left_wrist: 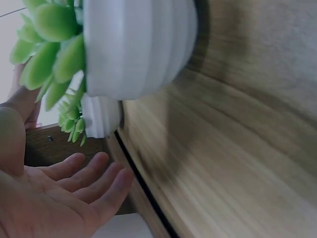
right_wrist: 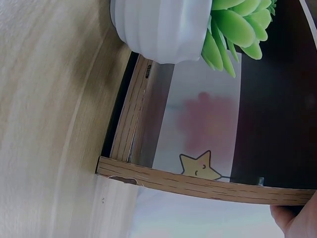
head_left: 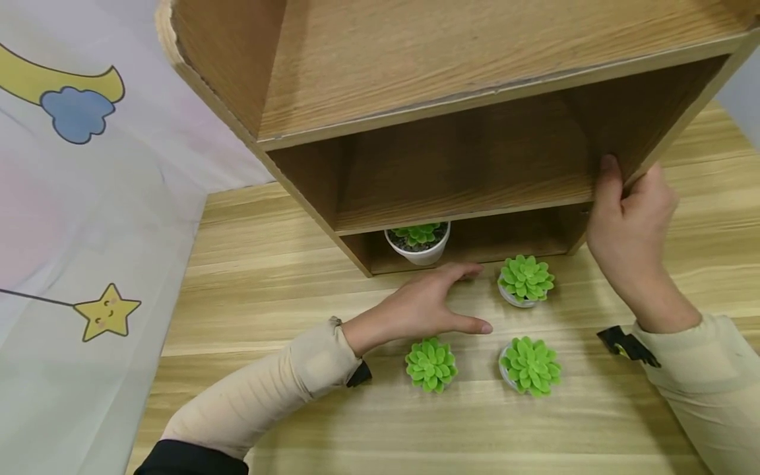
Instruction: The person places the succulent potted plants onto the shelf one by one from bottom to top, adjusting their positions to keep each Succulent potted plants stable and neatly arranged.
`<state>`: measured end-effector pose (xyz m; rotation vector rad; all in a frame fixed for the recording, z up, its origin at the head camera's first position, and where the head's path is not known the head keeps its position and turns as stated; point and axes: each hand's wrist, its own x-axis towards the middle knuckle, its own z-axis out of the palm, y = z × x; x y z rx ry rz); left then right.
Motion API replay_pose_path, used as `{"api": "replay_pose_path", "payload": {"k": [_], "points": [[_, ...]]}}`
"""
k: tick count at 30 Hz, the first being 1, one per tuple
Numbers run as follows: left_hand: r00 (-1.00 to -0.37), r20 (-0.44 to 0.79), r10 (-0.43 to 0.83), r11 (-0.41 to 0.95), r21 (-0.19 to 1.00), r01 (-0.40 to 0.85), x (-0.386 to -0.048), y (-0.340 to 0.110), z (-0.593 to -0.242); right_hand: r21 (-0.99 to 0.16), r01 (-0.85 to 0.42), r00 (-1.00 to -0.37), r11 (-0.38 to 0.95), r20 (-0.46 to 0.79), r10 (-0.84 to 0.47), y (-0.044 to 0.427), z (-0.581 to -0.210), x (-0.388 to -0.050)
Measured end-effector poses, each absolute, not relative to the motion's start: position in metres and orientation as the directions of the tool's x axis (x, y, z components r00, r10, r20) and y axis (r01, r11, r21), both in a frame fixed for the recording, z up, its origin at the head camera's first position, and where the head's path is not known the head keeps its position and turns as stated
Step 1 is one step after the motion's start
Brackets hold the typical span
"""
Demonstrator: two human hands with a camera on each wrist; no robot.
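My right hand [head_left: 632, 231] grips the right side panel of a wooden shelf [head_left: 386, 99], thumb inside and fingers around the outer face. Just before the bottom compartment, my left hand [head_left: 424, 303] hangs with fingers and thumb apart, holding nothing. A green succulent in a white pot [head_left: 424, 251] stands inside that compartment, its top partly hidden by the board above. Outside, three smaller potted succulents stand on the wood-grain surface: one near the shelf [head_left: 525, 280], one at front right [head_left: 531, 366], one below my left hand [head_left: 431, 365]. Ribbed white pots [left_wrist: 133, 49] show in the left wrist view.
A pale cloth backdrop [head_left: 119, 218] with a moon, cloud and star hangs on the left. The wood-grain surface [head_left: 255, 264] runs under and around the shelf. The shelf's side edge [right_wrist: 198, 186] crosses the right wrist view.
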<state>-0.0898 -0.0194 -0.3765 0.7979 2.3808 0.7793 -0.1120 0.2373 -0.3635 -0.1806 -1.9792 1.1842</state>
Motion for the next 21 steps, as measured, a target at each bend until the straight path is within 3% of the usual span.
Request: {"api": "replay_pose_path", "payload": {"k": [21], "points": [[-0.651, -0.234, 0.722, 0.640, 0.583, 0.501, -0.096, -0.001, -0.385, -0.782, -0.267, -0.658, 0.563, 0.575, 0.486, 0.237, -0.364, -0.112]]}}
